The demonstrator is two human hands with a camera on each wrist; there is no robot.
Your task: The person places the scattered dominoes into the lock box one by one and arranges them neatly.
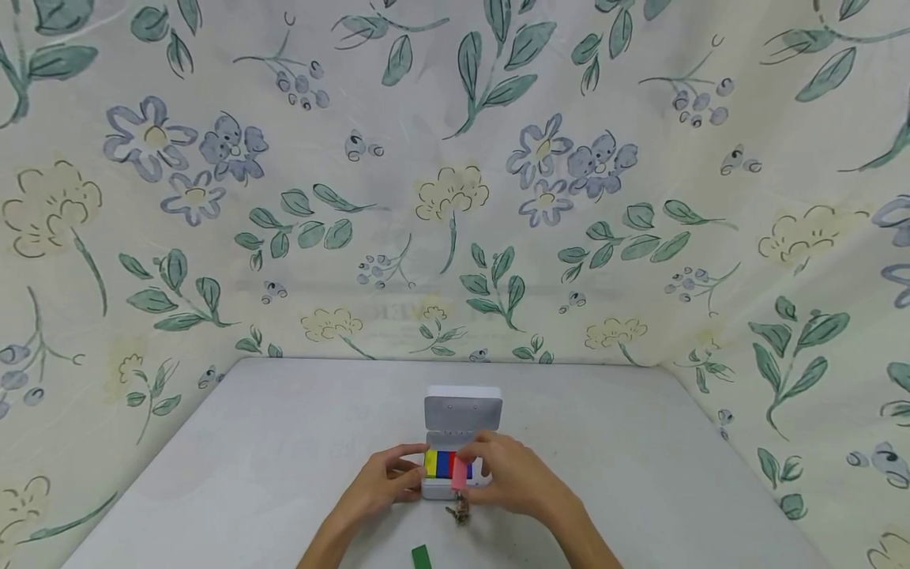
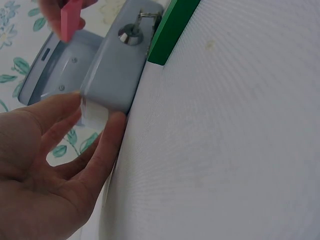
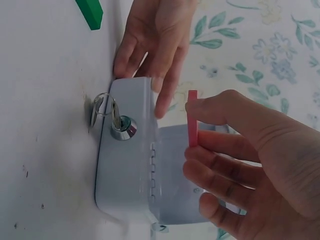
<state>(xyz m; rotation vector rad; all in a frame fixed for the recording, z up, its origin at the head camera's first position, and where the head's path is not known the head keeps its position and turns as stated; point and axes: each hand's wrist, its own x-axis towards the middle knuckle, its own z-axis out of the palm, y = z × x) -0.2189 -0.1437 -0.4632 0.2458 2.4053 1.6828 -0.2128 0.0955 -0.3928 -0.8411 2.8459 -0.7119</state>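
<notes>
A small light-grey lockable box point(image 1: 435, 491) stands on the table with its lid point(image 1: 464, 412) raised at the back. Inside it, yellow point(image 1: 430, 464), blue point(image 1: 442, 465) and red point(image 1: 451, 463) blocks sit side by side, partly hidden by my right hand point(image 1: 519, 478). That hand pinches a flat pink block point(image 3: 193, 120) between thumb and fingers, above the box. My left hand point(image 1: 380, 482) rests its fairly straight fingers point(image 2: 107, 145) against the box's left end. In the left wrist view, a key on a ring point(image 2: 147, 16) sticks out of the front lock point(image 2: 131, 35).
A green block point(image 1: 421, 557) lies on the white table point(image 1: 284, 427) in front of the box, near the bottom of the head view. Cloth with a flower pattern point(image 1: 455, 237) hangs behind the table and along both sides.
</notes>
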